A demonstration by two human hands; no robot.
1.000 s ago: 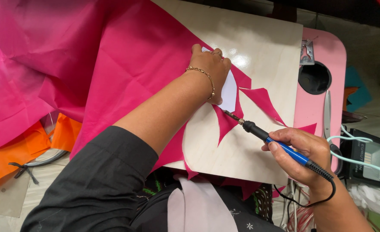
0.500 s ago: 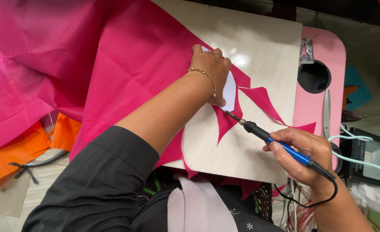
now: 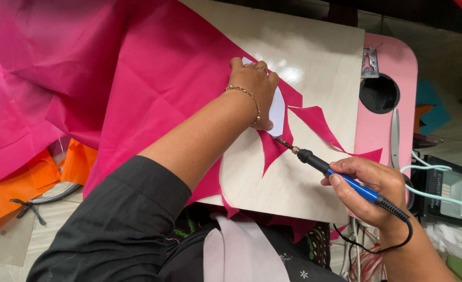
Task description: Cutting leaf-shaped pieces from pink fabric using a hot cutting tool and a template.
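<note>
My left hand (image 3: 254, 89), with a gold bracelet at the wrist, presses flat on a white template (image 3: 277, 110) that lies on pink fabric (image 3: 152, 89) spread over a pale wooden board (image 3: 314, 62). My right hand (image 3: 372, 185) grips a blue-and-black hot cutting tool (image 3: 335, 172) like a pen. Its metal tip touches the fabric just below the template's edge. Pointed pink offcuts (image 3: 319, 125) lie on the board to the right of the tip.
The board rests on a pink table (image 3: 398, 68) with a round black hole (image 3: 379, 94). Scissors (image 3: 394, 136) lie on the pink table. A small floodlight (image 3: 447, 190) and cables sit at the right. Orange fabric (image 3: 27, 183) lies at the lower left.
</note>
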